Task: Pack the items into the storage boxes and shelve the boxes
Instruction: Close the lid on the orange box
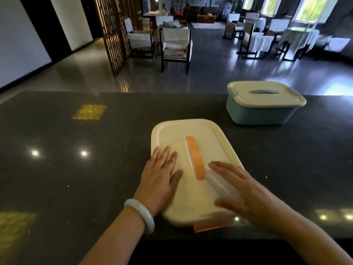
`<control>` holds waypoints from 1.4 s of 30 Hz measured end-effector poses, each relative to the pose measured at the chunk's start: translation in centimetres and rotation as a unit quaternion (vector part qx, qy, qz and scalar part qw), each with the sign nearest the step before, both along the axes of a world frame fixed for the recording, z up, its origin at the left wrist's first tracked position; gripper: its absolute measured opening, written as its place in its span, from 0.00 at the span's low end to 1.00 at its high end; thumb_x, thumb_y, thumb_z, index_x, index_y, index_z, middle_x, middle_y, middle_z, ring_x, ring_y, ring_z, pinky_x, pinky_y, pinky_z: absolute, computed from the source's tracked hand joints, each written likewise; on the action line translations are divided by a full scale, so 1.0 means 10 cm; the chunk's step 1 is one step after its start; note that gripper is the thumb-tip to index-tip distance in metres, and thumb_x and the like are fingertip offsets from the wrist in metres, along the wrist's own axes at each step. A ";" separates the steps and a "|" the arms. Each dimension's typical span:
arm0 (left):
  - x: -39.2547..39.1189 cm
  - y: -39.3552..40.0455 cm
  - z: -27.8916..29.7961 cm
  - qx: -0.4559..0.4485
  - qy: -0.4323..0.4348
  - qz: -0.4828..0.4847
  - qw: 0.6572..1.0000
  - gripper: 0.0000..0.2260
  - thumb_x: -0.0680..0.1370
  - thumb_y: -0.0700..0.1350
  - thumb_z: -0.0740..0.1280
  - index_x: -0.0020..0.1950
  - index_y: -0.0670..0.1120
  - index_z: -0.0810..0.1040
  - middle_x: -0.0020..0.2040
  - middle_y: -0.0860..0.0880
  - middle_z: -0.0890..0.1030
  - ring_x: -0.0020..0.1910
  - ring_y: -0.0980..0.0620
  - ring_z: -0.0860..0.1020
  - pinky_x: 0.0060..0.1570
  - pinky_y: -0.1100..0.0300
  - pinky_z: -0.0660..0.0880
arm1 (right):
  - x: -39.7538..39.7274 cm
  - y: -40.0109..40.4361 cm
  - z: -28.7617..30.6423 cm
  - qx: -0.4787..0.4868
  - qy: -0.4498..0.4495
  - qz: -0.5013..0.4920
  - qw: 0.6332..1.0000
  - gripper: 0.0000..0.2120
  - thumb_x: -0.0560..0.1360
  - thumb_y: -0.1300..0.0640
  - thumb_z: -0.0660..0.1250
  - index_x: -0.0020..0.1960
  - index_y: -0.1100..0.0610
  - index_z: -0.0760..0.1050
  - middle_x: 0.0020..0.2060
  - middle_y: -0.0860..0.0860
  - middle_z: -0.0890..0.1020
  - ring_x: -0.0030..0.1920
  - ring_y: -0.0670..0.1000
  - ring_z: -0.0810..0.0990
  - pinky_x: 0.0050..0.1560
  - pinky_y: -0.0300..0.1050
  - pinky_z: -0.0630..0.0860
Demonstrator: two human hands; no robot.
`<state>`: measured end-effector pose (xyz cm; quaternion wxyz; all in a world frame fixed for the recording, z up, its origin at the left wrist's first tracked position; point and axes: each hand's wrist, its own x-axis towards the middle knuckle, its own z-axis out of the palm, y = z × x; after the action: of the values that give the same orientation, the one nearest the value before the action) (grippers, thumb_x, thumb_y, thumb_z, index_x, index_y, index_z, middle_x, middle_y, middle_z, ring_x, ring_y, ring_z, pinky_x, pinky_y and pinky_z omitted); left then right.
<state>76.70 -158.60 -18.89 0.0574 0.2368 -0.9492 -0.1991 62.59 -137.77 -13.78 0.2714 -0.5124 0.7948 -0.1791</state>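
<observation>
Pressing flat, the open left hand (160,178) and right hand (240,190) rest on the smooth cream rounded-rectangle lid (183,134).

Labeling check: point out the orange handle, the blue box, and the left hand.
orange handle (195,158), head view, middle of the strip on the cream lid.
blue box (259,114), head view, front wall below its lid.
left hand (162,173), head view, back of the hand, flat on the cream lid.

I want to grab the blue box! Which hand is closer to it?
Right. The right hand lies flat on the cream lid, nearer the blue box; the left hand presses the lid's far side.
</observation>
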 end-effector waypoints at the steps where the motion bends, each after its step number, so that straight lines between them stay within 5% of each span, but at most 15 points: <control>1: 0.00 0.00 -0.02 0.002 0.000 -0.001 1.000 0.29 0.79 0.63 0.46 0.78 0.56 0.45 0.78 0.57 0.40 0.74 0.57 0.33 0.75 0.53 0.38 | 0.03 0.06 -0.06 0.039 0.034 0.055 0.997 0.41 0.63 0.22 0.58 0.67 0.22 0.36 0.67 0.21 0.38 0.72 0.33 0.39 0.73 0.52 0.48; 4: 0.01 0.04 -0.01 0.003 0.013 0.002 1.000 0.29 0.80 0.62 0.48 0.78 0.55 0.46 0.78 0.58 0.40 0.74 0.57 0.33 0.72 0.56 0.36 | 0.08 0.18 -0.22 0.040 0.171 0.138 0.975 0.50 0.62 0.19 0.55 0.68 0.31 0.25 0.69 0.30 0.27 0.68 0.34 0.24 0.69 0.47 0.30; 8: 0.00 0.07 0.03 0.014 -0.001 0.009 1.000 0.28 0.81 0.61 0.49 0.78 0.55 0.44 0.78 0.58 0.39 0.74 0.56 0.32 0.72 0.56 0.35 | 0.11 0.22 -0.35 -0.025 0.241 0.119 0.963 0.47 0.69 0.27 0.58 0.72 0.36 0.28 0.71 0.34 0.29 0.71 0.36 0.29 0.70 0.43 0.31; 13: 0.01 0.08 0.05 0.017 -0.007 0.015 1.000 0.29 0.80 0.61 0.49 0.78 0.55 0.43 0.78 0.58 0.38 0.73 0.57 0.31 0.70 0.57 0.35 | 0.08 0.24 -0.33 -0.088 0.127 0.058 0.986 0.40 0.70 0.29 0.62 0.75 0.35 0.48 0.74 0.30 0.47 0.74 0.34 0.45 0.75 0.44 0.47; 22: 0.02 0.07 0.02 0.015 0.003 0.008 1.000 0.28 0.80 0.61 0.49 0.78 0.55 0.44 0.78 0.59 0.38 0.74 0.58 0.31 0.71 0.57 0.36 | 0.12 0.24 -0.29 -0.093 0.122 0.046 0.987 0.33 0.72 0.28 0.57 0.73 0.35 0.53 0.71 0.26 0.50 0.72 0.31 0.47 0.73 0.38 0.45; 27: 0.02 0.06 0.00 0.018 -0.017 0.012 1.000 0.29 0.80 0.62 0.48 0.77 0.56 0.42 0.77 0.59 0.37 0.74 0.57 0.31 0.71 0.55 0.36 | 0.09 0.21 -0.22 -0.026 0.094 0.055 0.994 0.34 0.71 0.30 0.59 0.73 0.33 0.50 0.71 0.26 0.48 0.71 0.28 0.42 0.74 0.37 0.42; 32: -0.08 -0.03 0.04 -0.027 -0.072 0.012 0.997 0.29 0.79 0.65 0.45 0.78 0.57 0.42 0.78 0.58 0.38 0.75 0.55 0.34 0.72 0.45 0.37 | -0.10 -0.01 0.00 0.003 0.042 -0.017 0.999 0.35 0.64 0.24 0.53 0.70 0.30 0.54 0.68 0.24 0.50 0.69 0.30 0.49 0.73 0.45 0.53; 42: -0.75 -0.61 0.35 -0.004 -0.107 0.100 0.989 0.30 0.80 0.64 0.47 0.78 0.55 0.39 0.79 0.51 0.37 0.77 0.44 0.37 0.73 0.38 0.42 | -0.65 -1.03 -0.08 -0.042 0.135 -0.087 0.986 0.38 0.75 0.35 0.56 0.77 0.45 0.42 0.77 0.44 0.44 0.76 0.48 0.41 0.74 0.52 0.47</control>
<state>69.19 -164.72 -15.37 -0.0238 0.3499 -0.9223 -0.1623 56.12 -148.03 -14.56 0.1226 -0.4717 0.8576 -0.1645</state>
